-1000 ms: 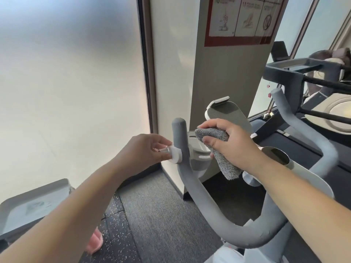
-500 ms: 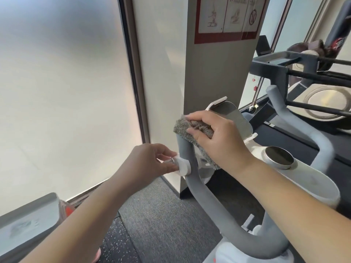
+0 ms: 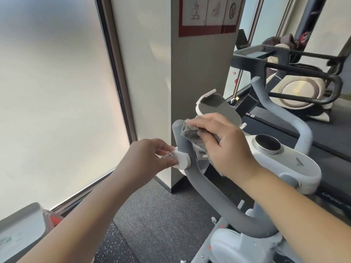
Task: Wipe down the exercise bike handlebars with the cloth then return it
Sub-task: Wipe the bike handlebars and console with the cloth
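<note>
Head view: my right hand (image 3: 226,147) gripped the grey cloth (image 3: 191,132), pressing it against the upper end of the left handlebar (image 3: 191,168). My left hand (image 3: 150,158) pinched the white knob (image 3: 181,158) beside it.

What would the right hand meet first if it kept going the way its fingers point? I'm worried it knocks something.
Probably the upright tip of the handlebar: the right hand presses the cloth toward it. Depth is unclear.

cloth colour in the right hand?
Grey, with a fuzzy nap: the cloth shows best in the head view, pressed to the handlebar by the right hand.
</note>
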Demonstrator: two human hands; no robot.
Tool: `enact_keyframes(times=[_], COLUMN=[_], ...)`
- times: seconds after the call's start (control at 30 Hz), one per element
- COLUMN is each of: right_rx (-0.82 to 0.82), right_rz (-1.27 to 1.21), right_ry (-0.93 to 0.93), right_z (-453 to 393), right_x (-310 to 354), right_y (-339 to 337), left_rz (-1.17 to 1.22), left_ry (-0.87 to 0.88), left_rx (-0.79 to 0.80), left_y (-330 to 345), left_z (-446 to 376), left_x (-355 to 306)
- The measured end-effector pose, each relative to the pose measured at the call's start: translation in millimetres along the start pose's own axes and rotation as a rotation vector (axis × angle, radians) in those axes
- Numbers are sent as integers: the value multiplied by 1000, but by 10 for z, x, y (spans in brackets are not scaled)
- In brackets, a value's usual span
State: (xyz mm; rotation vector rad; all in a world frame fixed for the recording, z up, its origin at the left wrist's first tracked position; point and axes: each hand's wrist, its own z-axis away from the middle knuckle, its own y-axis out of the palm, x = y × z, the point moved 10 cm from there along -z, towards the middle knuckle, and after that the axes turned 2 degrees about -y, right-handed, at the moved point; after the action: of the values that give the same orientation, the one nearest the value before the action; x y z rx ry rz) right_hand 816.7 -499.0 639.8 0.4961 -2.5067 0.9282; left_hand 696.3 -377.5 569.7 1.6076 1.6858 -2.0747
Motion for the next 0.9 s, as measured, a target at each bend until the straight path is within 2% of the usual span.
enact_keyframes(times=[0.1,0.2,0.4,0.8,0.9], right_rx=[-32,23,-107,29,72], right_rz=[50,116,141,193,234], right_ry=[3,55,103,240,219], right_z=[-128,-163,-44,341,402], right_x=[72,49,11,-19,21], right_y=[-4,120,33,20,15], left_rz=[4,-5,7,-31,-29], left_ry=[16,17,17,39,58], left_rx=[8,6,0,-13,-25], left_y=[19,25,31,47,50], left_z=[8,8,3,12,22], left_x=[-9,-7,11,10,-2])
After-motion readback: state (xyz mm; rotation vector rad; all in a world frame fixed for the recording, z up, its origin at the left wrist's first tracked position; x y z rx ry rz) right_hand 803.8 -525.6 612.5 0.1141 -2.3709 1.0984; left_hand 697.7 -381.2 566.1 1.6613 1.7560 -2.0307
